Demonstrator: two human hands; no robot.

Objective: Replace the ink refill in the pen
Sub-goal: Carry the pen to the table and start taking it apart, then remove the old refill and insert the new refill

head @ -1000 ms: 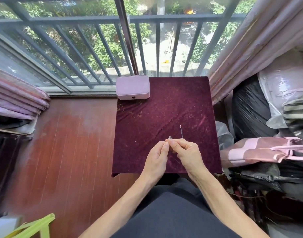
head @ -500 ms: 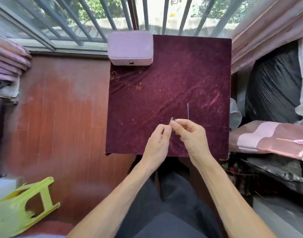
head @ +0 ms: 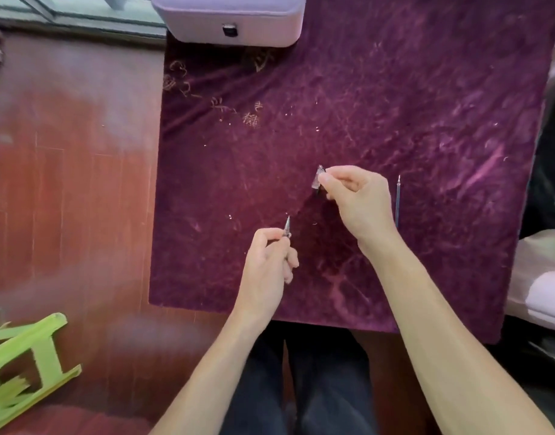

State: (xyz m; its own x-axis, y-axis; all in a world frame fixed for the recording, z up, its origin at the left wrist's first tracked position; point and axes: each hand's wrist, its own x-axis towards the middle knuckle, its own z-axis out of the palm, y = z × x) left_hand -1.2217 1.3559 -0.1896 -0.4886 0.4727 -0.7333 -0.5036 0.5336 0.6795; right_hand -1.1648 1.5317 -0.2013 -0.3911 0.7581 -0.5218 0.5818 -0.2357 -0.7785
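My two hands hold a pen taken apart above a dark red cloth-covered surface, a spare refill lying beside them.

My left hand (head: 266,262) pinches the pen's pointed tip piece (head: 287,227), its cone aimed away from me; my right hand (head: 358,199) is closed on the clear pen barrel (head: 317,180), most of it hidden by my fingers. The two parts are well apart, so I judge the pen is opened and ready for the refill swap. The thin refill (head: 397,199) lies flat on the surface (head: 395,89) just right of my right hand, pointing away from me. Next, I would need a free hand to pick it up and slide it into the barrel. The cloth is bare ahead; a lilac box (head: 229,20) sits at the far left corner. The near edge lies under my wrists, so a dropped part could roll to the floor (head: 75,167).
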